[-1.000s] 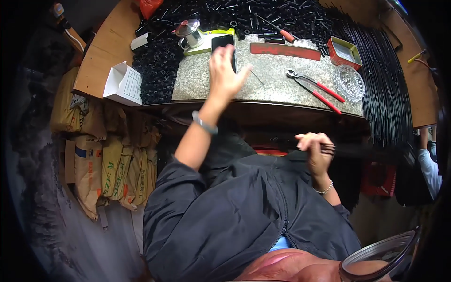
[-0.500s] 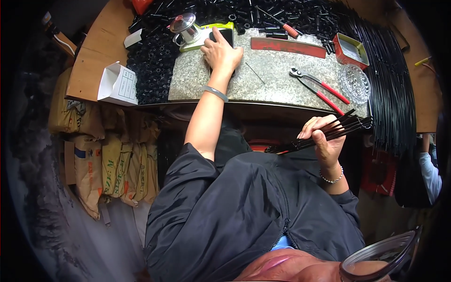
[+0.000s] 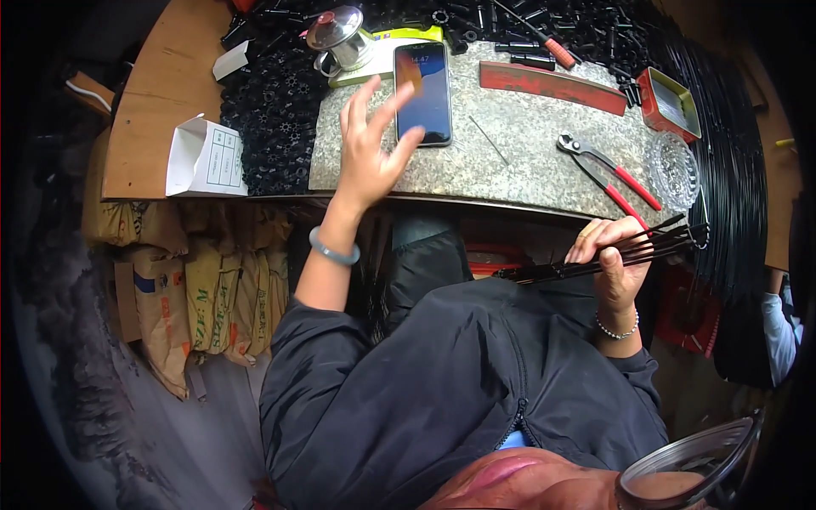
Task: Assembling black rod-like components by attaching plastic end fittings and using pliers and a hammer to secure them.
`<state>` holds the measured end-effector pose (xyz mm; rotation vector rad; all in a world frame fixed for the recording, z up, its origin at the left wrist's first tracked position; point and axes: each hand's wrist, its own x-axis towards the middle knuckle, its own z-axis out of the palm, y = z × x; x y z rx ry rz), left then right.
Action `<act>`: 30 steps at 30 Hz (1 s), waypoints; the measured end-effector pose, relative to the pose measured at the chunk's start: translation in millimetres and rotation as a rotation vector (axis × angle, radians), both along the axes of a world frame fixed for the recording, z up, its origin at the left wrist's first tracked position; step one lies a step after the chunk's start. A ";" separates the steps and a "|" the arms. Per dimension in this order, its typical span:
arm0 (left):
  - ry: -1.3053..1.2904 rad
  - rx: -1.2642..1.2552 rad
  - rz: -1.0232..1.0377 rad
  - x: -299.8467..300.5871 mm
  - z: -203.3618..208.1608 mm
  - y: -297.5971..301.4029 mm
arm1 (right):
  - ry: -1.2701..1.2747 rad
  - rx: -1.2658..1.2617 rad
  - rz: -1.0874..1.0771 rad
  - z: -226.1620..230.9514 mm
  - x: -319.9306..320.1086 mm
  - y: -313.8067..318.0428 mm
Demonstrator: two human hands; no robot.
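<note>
A phone [image 3: 423,95] with a lit screen lies on the speckled board [image 3: 357,170]. My left hand [image 3: 371,149] hovers by its lower left side, fingers spread and nothing in them; the fingertips partly overlap the phone's edge in view. A grey bangle is on that wrist. At the board's front right, my right hand [image 3: 614,255] is closed around a bundle of thin black rods [image 3: 667,242], held slantwise in front of my dark jacket. The rods' left ends fan out over my lap. Red-handled pliers [image 3: 608,174] lie on the board just beyond my right hand.
A metal lidded cup [image 3: 344,42] stands behind the phone. Around it are a red bar [image 3: 552,87], a screwdriver [image 3: 557,51], a tin [image 3: 670,104] and a glass dish [image 3: 671,170]. Black parts [image 3: 272,110] heap left and behind; long black rods [image 3: 739,170] hang right. A white box [image 3: 206,157] sits left.
My left hand has drawn back toward me and left from the phone, uncovering its screen, now lit. My right hand still holds the rods. The whole view has shifted slightly.
</note>
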<state>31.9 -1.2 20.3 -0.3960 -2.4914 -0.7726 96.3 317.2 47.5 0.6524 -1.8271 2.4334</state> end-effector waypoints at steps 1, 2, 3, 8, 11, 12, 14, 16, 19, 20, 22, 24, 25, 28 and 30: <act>-0.030 -0.023 -0.036 8.8 -1.4 -5.6 | -0.014 -0.003 -0.006 -0.5 -2.5 -1.6; -0.046 -0.087 -0.059 14.5 -5.3 -12.2 | -0.029 -0.003 -0.012 0.5 -5.4 -3.7; -0.062 -0.149 -0.084 17.6 -10.5 -17.0 | -0.035 -0.001 -0.013 0.5 -8.5 -5.3; -0.149 -0.433 0.036 -1.4 -16.5 -20.8 | -0.065 0.022 -0.003 -4.0 -21.3 -13.9; -0.213 -0.175 0.152 -26.7 -20.1 -27.0 | -0.088 0.015 0.000 -5.2 -28.2 -18.3; -0.217 -0.173 0.156 -26.3 -16.4 -27.5 | -0.091 0.017 0.004 -5.9 -30.0 -19.0; -0.118 -0.051 0.081 -22.6 -12.3 -24.3 | -0.105 0.023 -0.002 -8.4 -32.3 -18.8; -0.150 -0.059 0.062 -16.6 -9.7 -22.4 | -0.119 0.026 -0.012 -9.2 -34.8 -20.3; -0.184 -0.073 0.044 -11.2 -10.8 -21.4 | -0.124 0.025 -0.005 -9.4 -37.7 -22.3; -0.184 -0.075 0.041 -10.7 -11.4 -21.6 | -0.123 0.026 -0.010 -9.1 -37.7 -23.4; -0.194 -0.083 0.040 -11.0 -11.3 -21.7 | -0.122 0.032 -0.014 -8.8 -38.8 -24.0; -0.203 -0.090 0.034 -13.4 -10.6 -21.7 | -0.116 0.039 -0.019 -6.8 -39.3 -25.4; -0.204 -0.078 0.025 -14.6 -10.2 -22.2 | -0.108 0.045 -0.020 -6.8 -39.5 -25.7; -0.215 -0.067 0.005 -18.3 -10.2 -21.8 | -0.106 0.052 -0.021 -7.9 -40.8 -24.7; -0.225 -0.068 -0.003 -19.9 -9.1 -20.6 | -0.113 0.051 -0.018 -7.7 -41.6 -24.6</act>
